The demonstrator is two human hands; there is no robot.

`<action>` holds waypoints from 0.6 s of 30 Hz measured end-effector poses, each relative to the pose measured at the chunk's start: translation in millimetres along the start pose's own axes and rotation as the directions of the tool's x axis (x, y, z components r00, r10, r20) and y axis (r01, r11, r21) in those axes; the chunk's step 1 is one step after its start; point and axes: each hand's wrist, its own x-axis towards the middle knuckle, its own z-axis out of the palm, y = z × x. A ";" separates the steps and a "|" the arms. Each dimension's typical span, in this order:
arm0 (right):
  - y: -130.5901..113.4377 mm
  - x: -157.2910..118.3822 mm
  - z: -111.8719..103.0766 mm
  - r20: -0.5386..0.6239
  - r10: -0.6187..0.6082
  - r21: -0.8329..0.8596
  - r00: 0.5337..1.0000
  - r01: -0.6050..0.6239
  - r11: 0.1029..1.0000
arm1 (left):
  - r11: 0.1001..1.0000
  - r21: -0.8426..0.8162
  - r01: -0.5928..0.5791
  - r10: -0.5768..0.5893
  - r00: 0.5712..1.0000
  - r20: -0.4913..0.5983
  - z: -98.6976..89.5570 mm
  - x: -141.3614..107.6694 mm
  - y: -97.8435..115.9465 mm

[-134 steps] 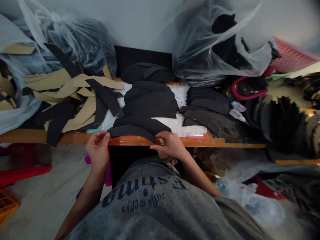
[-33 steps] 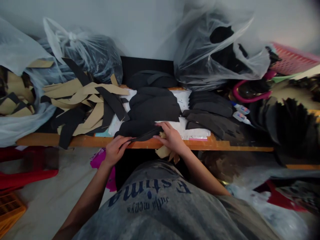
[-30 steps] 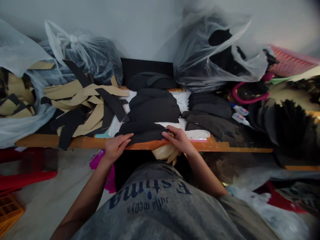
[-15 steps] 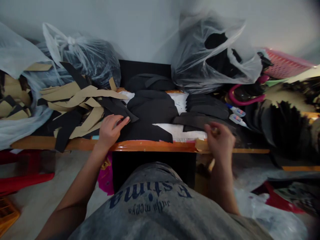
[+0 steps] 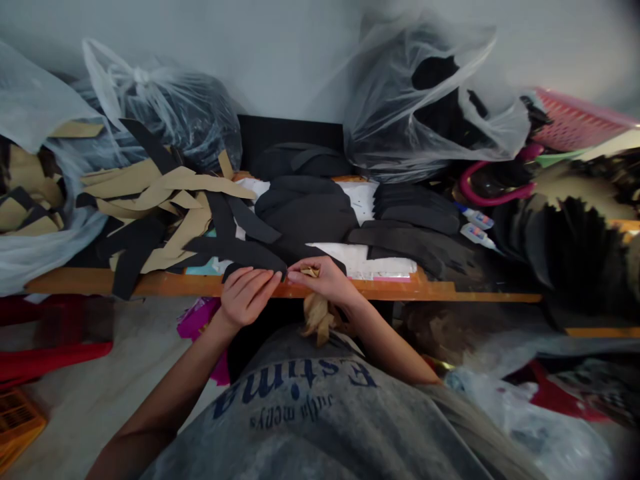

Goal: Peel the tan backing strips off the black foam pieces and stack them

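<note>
At the table's front edge, my left hand (image 5: 250, 297) is closed on a black curved strip (image 5: 235, 251), thumb and fingers near its right end. My right hand (image 5: 325, 281) meets that end, thumb and forefinger pinched close to the left fingertips. A crumpled tan piece (image 5: 311, 272), like paper or tape backing, shows in the right palm. More crumpled tan material (image 5: 318, 317) hangs below that hand. Behind the hands lies a stack of wide black curved pieces (image 5: 305, 210). To the left is a loose pile of tan-backed strips (image 5: 170, 183).
Clear plastic bags (image 5: 165, 107) stand at the back left, another bag (image 5: 395, 127) at the back right. Small glue bottles (image 5: 477, 233), fanned black pieces (image 5: 415, 210) and a pink basket (image 5: 575, 120) are on the right. An orange-brown edge (image 5: 150, 281) runs along the table front.
My left hand has drawn a black strip from the pile toward the front edge. My right hand has come left from the right side to meet it. The hanging tan material now shows at centre.
</note>
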 end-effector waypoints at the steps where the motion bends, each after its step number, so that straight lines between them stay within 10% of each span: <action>1: 0.8 -2.5 0.2 0.006 0.015 0.014 1.000 -0.015 1.000 | 1.000 0.003 -0.005 0.005 1.000 0.002 -2.0 -0.4 2.6; 18: -1.0 -25.6 11.2 0.196 0.130 0.368 0.972 -0.196 0.909 | 0.750 -0.531 0.394 -0.342 0.918 0.198 -15.5 15.7 22.1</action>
